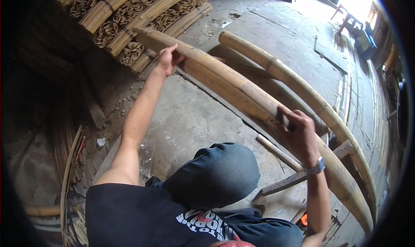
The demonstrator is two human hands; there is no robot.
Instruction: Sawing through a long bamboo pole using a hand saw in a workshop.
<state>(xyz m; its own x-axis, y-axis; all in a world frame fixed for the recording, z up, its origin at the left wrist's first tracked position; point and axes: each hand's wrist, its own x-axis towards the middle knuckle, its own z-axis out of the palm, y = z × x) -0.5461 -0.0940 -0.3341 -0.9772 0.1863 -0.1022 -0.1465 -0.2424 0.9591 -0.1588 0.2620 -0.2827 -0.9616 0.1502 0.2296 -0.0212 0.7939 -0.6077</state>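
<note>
A long, thick bamboo pole slants across in front of me, from the upper left down to the lower right. My left hand is closed on it near its far end, thumb and fingers at its edge. Farther down its length, my right hand, with a watch on the wrist, curls its fingers over the upper side. Just beyond lies a second bamboo pole, roughly alongside the first. Beneath the near ends, a wooden bar crosses under the held pole.
Tied bundles of split bamboo are stacked at the upper left. A short stick lies on the concrete floor near my knee. Long strips lie at the left. A red stool and a dark blue container stand far right.
</note>
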